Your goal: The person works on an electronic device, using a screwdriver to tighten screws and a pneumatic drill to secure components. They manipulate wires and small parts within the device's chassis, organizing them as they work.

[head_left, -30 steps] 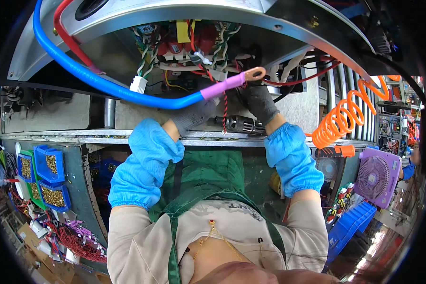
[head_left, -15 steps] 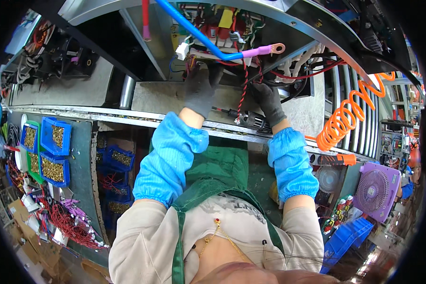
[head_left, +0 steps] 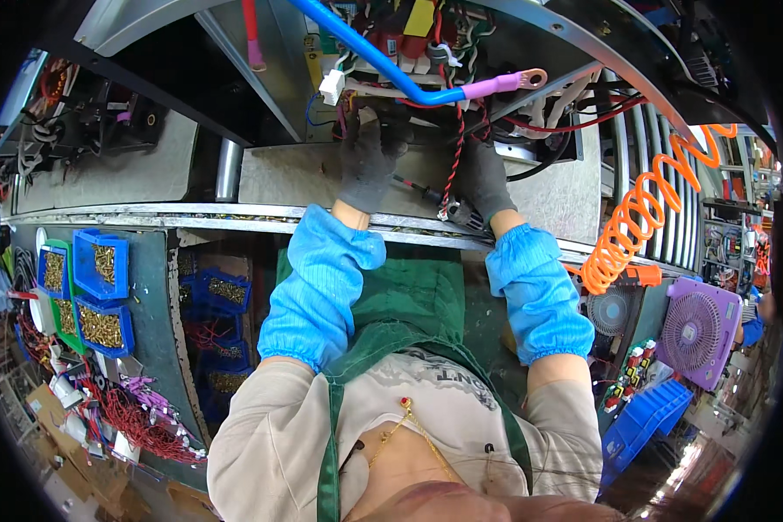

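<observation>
My left hand [head_left: 365, 165], in a dark grey glove, reaches into the lower front of an open metal cabinet. Its fingers are near thin coloured wires and a white connector [head_left: 331, 87]; what they hold, if anything, is lost in shadow. My right hand [head_left: 485, 174], gloved alike, reaches in beside a twisted red-and-black wire pair [head_left: 455, 157], its fingertips hidden under the cabinet's lower part. Between my wrists a dark power screwdriver [head_left: 448, 205] lies on the bench, partly behind my right hand. Over both hands hangs a thick blue cable [head_left: 374, 68] ending in a ring lug [head_left: 532, 79].
A slanting metal frame bar [head_left: 548, 35] crosses above. An orange coiled hose [head_left: 639, 213] hangs at the right over rollers. On the left are blue bins [head_left: 104, 326] of brass fasteners and red wire bundles [head_left: 139, 418]. A purple fan [head_left: 700, 335] stands lower right.
My right hand has moved a little farther in, and its fingertips are now covered. My left hand stays near the same wires. The whole view has shifted slightly.
</observation>
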Available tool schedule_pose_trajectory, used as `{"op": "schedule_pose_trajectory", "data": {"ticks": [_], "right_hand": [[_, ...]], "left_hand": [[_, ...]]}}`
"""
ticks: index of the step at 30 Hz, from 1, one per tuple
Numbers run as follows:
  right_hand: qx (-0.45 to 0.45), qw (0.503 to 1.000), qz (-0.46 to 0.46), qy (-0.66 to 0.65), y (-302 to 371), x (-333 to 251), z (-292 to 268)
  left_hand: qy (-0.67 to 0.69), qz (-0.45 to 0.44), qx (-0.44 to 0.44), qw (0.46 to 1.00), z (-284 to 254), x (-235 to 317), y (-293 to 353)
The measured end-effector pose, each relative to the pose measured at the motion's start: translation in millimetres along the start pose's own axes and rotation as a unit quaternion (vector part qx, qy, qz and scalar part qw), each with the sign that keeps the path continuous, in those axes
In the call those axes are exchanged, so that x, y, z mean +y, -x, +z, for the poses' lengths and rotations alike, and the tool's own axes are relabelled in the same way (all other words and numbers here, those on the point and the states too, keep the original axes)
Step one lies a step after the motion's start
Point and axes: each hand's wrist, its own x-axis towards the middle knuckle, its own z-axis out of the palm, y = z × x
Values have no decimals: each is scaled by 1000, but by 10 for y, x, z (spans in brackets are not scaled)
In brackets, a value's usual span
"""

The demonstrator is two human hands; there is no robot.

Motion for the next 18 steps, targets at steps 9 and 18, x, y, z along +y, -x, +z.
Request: {"op": "schedule_pose_trajectory", "data": {"ticks": [9, 18], "right_hand": [[-42, 997, 42, 46, 14, -57, -56], [-40, 997, 43, 43, 21, -36, -41]], "left_hand": [[-160, -3, -46, 986, -138, -13, 5], [-476, 176, 6, 862, -506, -242, -273]]}}
